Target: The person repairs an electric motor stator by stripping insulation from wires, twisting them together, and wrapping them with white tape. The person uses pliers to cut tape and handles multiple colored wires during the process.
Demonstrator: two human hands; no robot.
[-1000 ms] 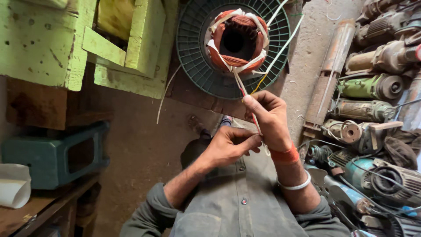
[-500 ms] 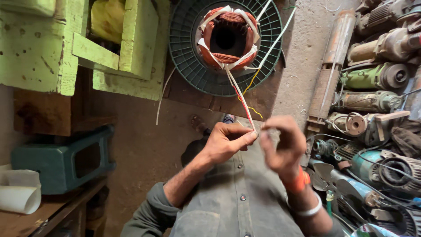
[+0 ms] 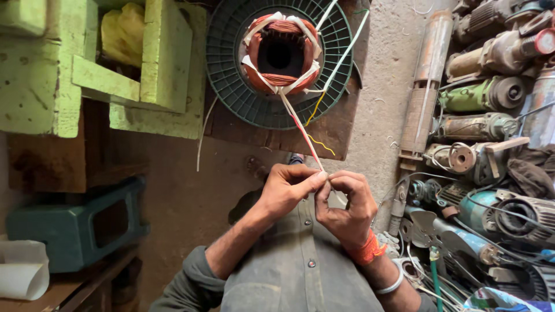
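From the head camera, looking down, a green ribbed motor stator (image 3: pixel 277 63) with copper windings tied in white tape lies far and centre on a dark wooden board (image 3: pixel 335 130). To its left stands a pale green wooden frame (image 3: pixel 87 75); lower left sits a teal plastic stool (image 3: pixel 75 228) and a white cup (image 3: pixel 23 277). Along the right, old pump motors (image 3: pixel 491 92) and tangled cables crowd the floor, well apart from the hands. A bundle of lead wires (image 3: pixel 300 127), red and white, runs from the winding near and slightly rightward, its long axis slanting down to the hands. The left hand (image 3: pixel 286 188) and right hand (image 3: pixel 344 205) meet in front of the grey shirt, fingers of both pinched on the wire end. Nothing lies across the wires.
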